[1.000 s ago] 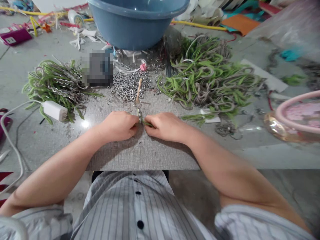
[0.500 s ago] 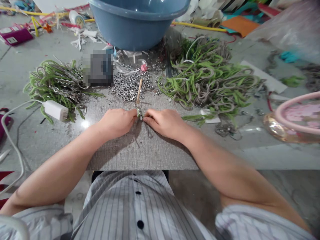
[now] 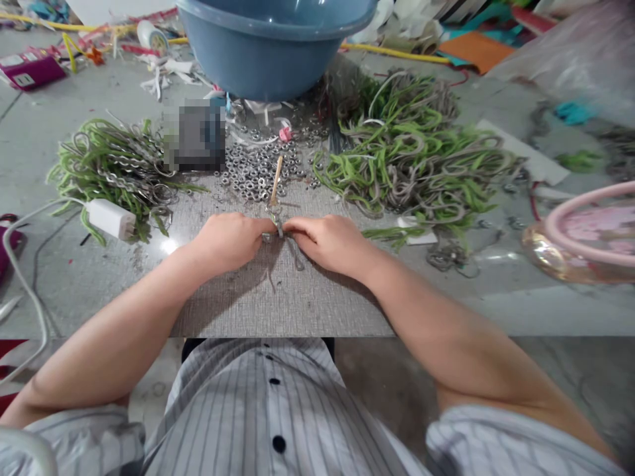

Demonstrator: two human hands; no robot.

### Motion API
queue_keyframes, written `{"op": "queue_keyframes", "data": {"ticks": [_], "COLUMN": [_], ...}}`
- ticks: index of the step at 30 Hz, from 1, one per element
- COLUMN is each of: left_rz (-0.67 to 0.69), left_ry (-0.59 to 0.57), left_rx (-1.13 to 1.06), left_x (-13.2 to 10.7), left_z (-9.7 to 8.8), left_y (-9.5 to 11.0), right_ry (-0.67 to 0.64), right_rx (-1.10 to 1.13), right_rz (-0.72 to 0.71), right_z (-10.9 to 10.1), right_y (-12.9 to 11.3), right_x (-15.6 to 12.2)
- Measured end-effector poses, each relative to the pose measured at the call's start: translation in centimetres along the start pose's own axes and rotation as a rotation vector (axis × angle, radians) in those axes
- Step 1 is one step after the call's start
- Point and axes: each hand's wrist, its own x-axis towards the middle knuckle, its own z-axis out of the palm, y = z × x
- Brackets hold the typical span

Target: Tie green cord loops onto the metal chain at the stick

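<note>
Cord (image 3: 298, 264) with a small metal fitting (image 3: 280, 230) is noted at frame centre, apparently pinched by fingertips of both left hand (image 3: 232, 242) and right hand (image 3: 325, 242), its looped end slanting toward lower right, nearer the right hand.

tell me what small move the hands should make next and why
Perhaps gently draw the gray cord snug: the left hand and right hand meet around a small, metallic-looking piece, while the cord's loop trails out beside the right hand, looking slack.
</note>
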Motion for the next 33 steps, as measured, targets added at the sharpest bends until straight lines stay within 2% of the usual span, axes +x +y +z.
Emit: {"op": "queue_keyframes", "data": {"ticks": [6, 15, 21, 27, 33], "left_rz": [-0.029, -0.044, 0.021, 0.123, 0.147], "left_ry": [0.073, 0.044, 0.021, -0.046, -0.054], "left_rx": [-0.065, -0.013, 0.009, 0.047, 0.038], "left_x": [-0.1, 0.1, 0.1, -0.1, -0.2], "left_z": [0.5, 0.6, 0.3, -0.2, -0.4], "left_y": [0.6, 0.9, 0.6, 0.6, 0.5], "right_ry": [-0.004, -0.026, -0.082, -0.159, -0.151], "right_rx": [-0.042, -0.070, -0.087, -0.099, -0.083], "right_rz": [0.045, 0.042, 0.024, -0.055, -0.059], "right_z": [-0.1, 0.0, -0.5, -1.0, -1.0], "right_y": [-0.3, -0.6, -0.9, -1.0, -1.0], "right_x": [0.1, 0.1, 0.0, 0.0, -0.2]}}
